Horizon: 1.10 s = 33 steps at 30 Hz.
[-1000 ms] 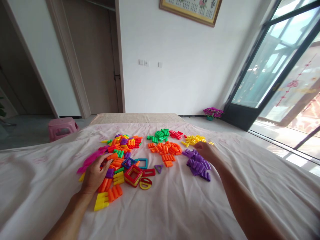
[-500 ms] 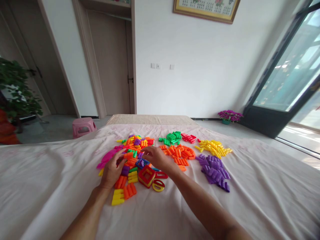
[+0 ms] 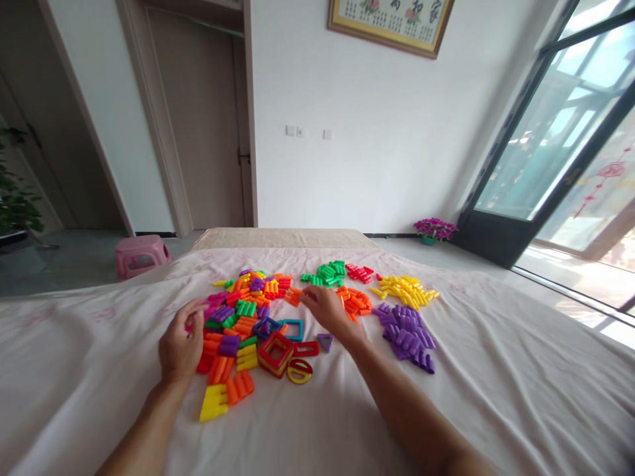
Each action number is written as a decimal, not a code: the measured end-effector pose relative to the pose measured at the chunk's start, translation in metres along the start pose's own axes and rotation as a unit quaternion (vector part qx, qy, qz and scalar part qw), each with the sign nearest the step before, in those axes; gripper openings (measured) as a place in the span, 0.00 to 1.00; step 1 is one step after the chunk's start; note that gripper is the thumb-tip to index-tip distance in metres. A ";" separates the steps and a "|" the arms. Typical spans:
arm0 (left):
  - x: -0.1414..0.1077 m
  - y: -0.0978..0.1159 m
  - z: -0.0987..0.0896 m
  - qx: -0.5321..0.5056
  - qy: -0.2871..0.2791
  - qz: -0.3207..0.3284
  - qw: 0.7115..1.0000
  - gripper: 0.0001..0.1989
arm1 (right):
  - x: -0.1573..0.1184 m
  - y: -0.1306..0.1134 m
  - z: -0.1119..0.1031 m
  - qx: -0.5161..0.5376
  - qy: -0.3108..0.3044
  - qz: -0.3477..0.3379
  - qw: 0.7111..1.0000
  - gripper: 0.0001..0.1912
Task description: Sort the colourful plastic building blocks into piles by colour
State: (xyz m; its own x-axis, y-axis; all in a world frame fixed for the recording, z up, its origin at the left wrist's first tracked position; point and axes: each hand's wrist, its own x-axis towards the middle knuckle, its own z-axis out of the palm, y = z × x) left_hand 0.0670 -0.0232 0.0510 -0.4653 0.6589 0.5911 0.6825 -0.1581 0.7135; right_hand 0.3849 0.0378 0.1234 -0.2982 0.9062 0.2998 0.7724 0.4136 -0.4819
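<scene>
My right hand (image 3: 323, 305) pinches an orange building block (image 3: 294, 297) between thumb and fingertips, above the cloth between the mixed pile and the orange pile. My left hand (image 3: 182, 338) is at the left edge of the mixed pile of coloured blocks (image 3: 247, 308), its fingers loosely bent and apart from the thumb, with no block visible in it. Pink pieces show just behind its fingers. In front of the pile lie a red square frame piece (image 3: 276, 354), a blue square frame (image 3: 294, 329), a purple triangle (image 3: 325, 342) and yellow blocks (image 3: 213, 403).
Sorted by colour on the cloth-covered table (image 3: 476, 370) are green blocks (image 3: 331, 272), red blocks (image 3: 360, 272), orange blocks (image 3: 358, 301), yellow blocks (image 3: 407, 291) and purple blocks (image 3: 409, 336). A pink stool (image 3: 142, 256) stands on the floor beyond the left side.
My right hand has lifted an orange block from the mixed pile and carried it rightward. My left hand has drawn back to the pile's left edge. The view has turned slightly right.
</scene>
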 end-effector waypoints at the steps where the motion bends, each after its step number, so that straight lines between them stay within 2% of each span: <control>1: 0.002 -0.003 -0.001 0.009 0.020 -0.013 1.000 0.19 | -0.002 0.015 -0.010 -0.014 0.016 0.031 0.999 0.15; 5: 0.007 -0.012 -0.005 0.053 0.063 -0.023 0.996 0.18 | -0.006 0.068 -0.046 -0.089 0.037 0.138 0.986 0.18; 8: 0.008 -0.015 -0.006 0.103 0.054 -0.039 0.992 0.17 | -0.008 0.081 -0.057 -0.119 0.061 0.182 0.974 0.18; 11: 0.008 -0.020 -0.005 0.117 0.027 -0.087 0.989 0.18 | -0.010 0.066 -0.048 -0.099 0.069 0.146 0.982 0.17; 13: 0.009 -0.025 -0.004 0.098 0.005 -0.124 0.987 0.18 | -0.011 0.047 -0.032 -0.060 0.021 0.070 0.996 0.15; 15: 0.010 -0.030 -0.002 0.079 -0.015 -0.147 0.986 0.19 | -0.010 0.027 -0.014 -0.027 -0.054 -0.009 0.998 0.13; 17: 0.011 -0.034 -0.001 0.074 -0.027 -0.152 0.985 0.19 | -0.009 0.011 0.003 -0.021 -0.111 -0.057 0.992 0.13; 19: 0.012 -0.037 -0.001 0.077 -0.032 -0.146 0.986 0.19 | -0.005 0.001 0.016 -0.031 -0.128 -0.077 0.988 0.14; 24: 0.012 -0.041 0.000 0.087 -0.040 -0.125 0.987 0.18 | -0.001 -0.011 0.025 0.001 -0.165 -0.181 0.970 0.19; 29: 0.012 -0.040 -0.001 0.100 -0.029 -0.083 0.991 0.16 | -0.006 -0.013 0.028 -0.023 -0.179 -0.172 0.969 0.17; 33: 0.012 -0.037 0.000 0.119 -0.046 -0.116 0.985 0.17 | -0.006 -0.007 0.031 -0.011 -0.169 -0.156 0.973 0.14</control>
State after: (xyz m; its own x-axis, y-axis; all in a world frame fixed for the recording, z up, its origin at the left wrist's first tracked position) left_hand 0.0361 -0.0096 0.0320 -0.5793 0.7220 0.3784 0.6813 0.1739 0.7111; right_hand 0.3633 0.0325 0.0995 -0.6845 0.7159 0.1376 0.6263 0.6741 -0.3916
